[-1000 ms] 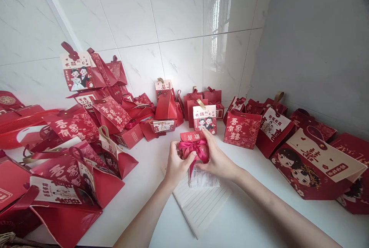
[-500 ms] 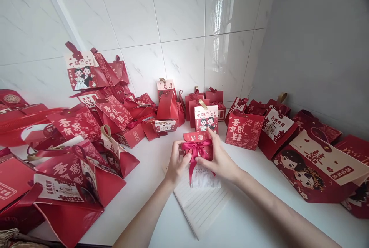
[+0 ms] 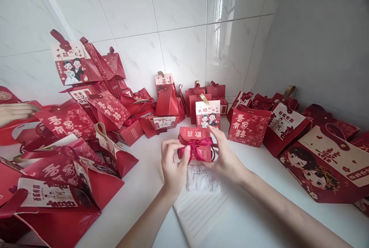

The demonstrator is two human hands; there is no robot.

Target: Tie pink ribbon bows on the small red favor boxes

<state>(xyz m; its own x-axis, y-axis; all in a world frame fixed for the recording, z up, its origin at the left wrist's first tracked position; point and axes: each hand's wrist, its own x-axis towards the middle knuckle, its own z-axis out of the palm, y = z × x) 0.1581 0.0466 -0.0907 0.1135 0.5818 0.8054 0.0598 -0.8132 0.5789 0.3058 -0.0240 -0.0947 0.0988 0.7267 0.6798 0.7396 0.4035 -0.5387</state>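
A small red box [image 3: 191, 133] with a dark pink ribbon bow [image 3: 197, 149] across its front is held between my two hands, over a white table [image 3: 138, 190]. My left hand [image 3: 175, 165] grips its left side, thumb on the bow. On the right side is my right hand [image 3: 226, 159], its fingers around the box edge near a dark looped cord. Just below the box lies a crumpled white paper [image 3: 203, 180] with handwriting, on top of an open lined notebook [image 3: 198, 215].
Red gift boxes are piled at the left [image 3: 69, 123]; several more stand at the back and the right [image 3: 249, 127]. A couple-print box [image 3: 208, 113] stands right behind my hands. Another person's hand [image 3: 17, 113] reaches in at the far left. A tiled wall rises behind.
The small box has been raised and tilted, showing more of its face, and its ribbon tails hang differently. Another person's hand has appeared at the far left. The view has shifted slightly.
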